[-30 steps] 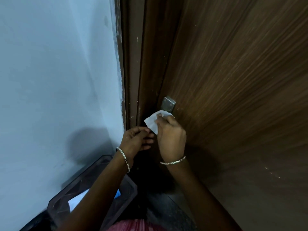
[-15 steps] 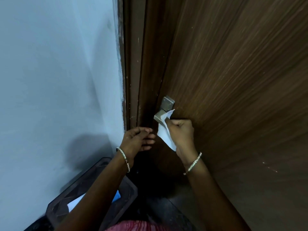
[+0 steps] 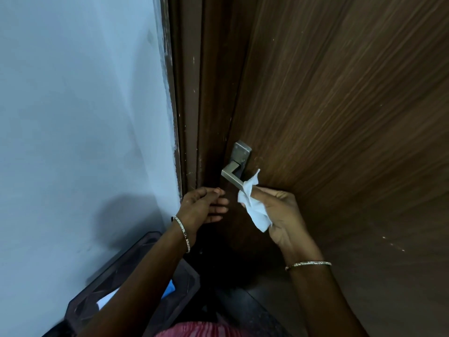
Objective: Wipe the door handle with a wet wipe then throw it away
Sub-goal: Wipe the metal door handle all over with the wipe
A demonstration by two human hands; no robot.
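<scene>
A square-edged metal door handle (image 3: pixel 232 175) sticks out from its plate on the brown wooden door (image 3: pixel 340 117). My right hand (image 3: pixel 281 215) grips a crumpled white wet wipe (image 3: pixel 254 205), whose upper part touches the free end of the lever. My left hand (image 3: pixel 204 205) hovers just left of and below the handle, fingers loosely extended, holding nothing.
A dark plastic bin (image 3: pixel 126 288) with white and blue scraps inside stands on the floor at the lower left, under my left forearm. A pale blue wall (image 3: pixel 73 117) fills the left side, meeting the door frame (image 3: pixel 189 105).
My right hand has slid the wipe from the handle's base out along the lever towards its end and turned palm-up. My left hand has barely moved.
</scene>
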